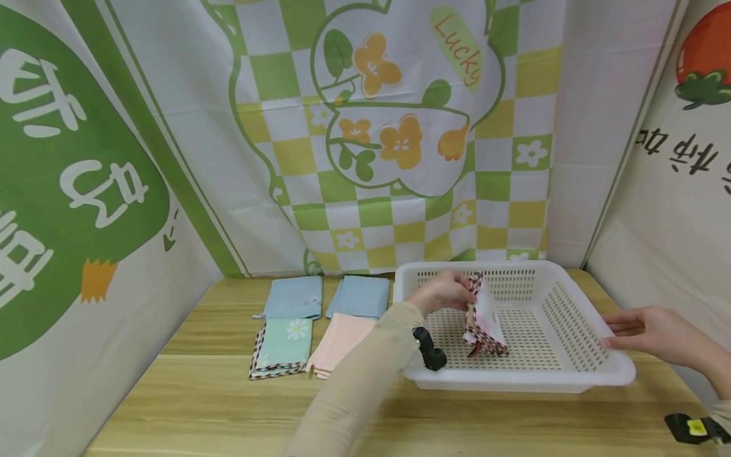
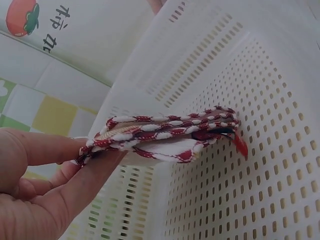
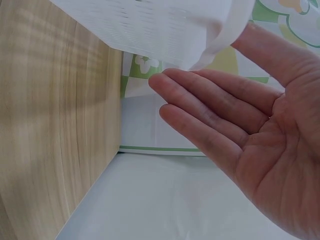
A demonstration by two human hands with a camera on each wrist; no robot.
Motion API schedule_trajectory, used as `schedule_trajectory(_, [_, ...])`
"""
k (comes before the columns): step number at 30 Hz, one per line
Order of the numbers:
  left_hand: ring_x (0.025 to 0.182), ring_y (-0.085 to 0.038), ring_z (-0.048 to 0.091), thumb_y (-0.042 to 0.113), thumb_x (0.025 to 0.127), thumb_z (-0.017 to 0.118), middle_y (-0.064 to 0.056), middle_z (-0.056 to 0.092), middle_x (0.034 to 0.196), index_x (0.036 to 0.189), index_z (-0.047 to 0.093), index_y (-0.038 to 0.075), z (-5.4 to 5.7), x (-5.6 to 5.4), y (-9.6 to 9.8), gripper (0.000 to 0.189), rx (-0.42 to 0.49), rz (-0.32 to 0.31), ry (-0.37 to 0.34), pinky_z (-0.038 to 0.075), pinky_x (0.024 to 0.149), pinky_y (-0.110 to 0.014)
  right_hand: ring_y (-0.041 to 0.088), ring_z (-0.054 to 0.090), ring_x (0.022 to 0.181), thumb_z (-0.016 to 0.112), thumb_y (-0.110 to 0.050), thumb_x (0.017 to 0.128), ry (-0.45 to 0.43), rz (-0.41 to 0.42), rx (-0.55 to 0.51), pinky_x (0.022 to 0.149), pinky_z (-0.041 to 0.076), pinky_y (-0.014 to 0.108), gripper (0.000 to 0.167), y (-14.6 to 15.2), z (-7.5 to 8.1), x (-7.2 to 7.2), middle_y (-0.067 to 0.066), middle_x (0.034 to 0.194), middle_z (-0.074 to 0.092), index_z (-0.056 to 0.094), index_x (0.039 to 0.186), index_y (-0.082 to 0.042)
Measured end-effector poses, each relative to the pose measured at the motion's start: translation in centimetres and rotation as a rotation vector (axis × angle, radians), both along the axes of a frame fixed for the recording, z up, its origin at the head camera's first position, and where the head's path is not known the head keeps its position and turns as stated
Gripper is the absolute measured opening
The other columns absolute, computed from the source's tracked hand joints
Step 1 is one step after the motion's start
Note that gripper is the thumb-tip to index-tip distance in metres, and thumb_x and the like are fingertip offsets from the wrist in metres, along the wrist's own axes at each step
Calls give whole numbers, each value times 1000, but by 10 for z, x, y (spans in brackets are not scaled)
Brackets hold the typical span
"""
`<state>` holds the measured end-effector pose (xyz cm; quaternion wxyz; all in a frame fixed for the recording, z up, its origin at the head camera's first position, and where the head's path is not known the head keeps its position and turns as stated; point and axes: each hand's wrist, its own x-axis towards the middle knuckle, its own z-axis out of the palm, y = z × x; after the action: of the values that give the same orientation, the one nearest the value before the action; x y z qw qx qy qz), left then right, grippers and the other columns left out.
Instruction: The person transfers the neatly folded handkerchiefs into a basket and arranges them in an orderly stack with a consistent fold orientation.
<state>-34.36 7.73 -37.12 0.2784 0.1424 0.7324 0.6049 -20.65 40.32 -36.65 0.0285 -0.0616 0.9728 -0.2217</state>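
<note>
My left hand point(image 1: 448, 291) pinches a folded white towel point(image 1: 485, 317) with a red-and-white stitched edge, between thumb and fingers. The towel hangs tilted inside a white plastic basket point(image 1: 516, 378). In the left wrist view, the stacked edges of the towel point(image 2: 170, 127) face the camera, and a small red tag point(image 2: 241, 146) sticks out at its far end. My right hand point(image 1: 645, 330) touches the basket's right rim. In the right wrist view, the fingers point(image 3: 215, 102) of that hand are straight, with the thumb partly hidden behind the rim.
Left of the basket, two blue folded towels point(image 1: 294, 297) point(image 1: 358, 296) lie at the back. A green flowered one point(image 1: 285, 343) and a pink one point(image 1: 337, 339) lie in front. Printed curtains point(image 1: 400, 216) stand around the wooden table point(image 1: 228, 412).
</note>
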Motion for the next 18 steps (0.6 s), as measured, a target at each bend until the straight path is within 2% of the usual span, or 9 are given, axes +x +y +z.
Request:
schedule_trajectory(12, [55, -14, 54, -11, 81, 64, -4, 56, 65, 67, 50, 6, 0, 3, -3, 26, -162, 21, 33, 50, 51, -25, 26, 69, 84, 72, -38, 83, 7, 2, 12, 64, 57, 34, 66, -1, 4, 1, 19, 98, 70, 57, 118, 15])
schedule_trajectory(15, [55, -16, 57, -9, 80, 65, -3, 56, 63, 62, 49, 7, 2, 5, -4, 29, -218, 28, 43, 54, 54, -29, 26, 69, 84, 72, -38, 83, 7, 2, 12, 64, 56, 33, 65, -1, 4, 1, 19, 98, 70, 57, 118, 15])
schedule_trajectory(18, [64, -25, 67, -8, 80, 66, -5, 58, 63, 62, 48, 7, 4, 8, -4, 30, -261, 47, 48, 58, 65, -37, 24, 68, 84, 72, -40, 82, 4, -3, 14, 63, 56, 28, 67, -1, 3, 2, 18, 99, 71, 57, 119, 14])
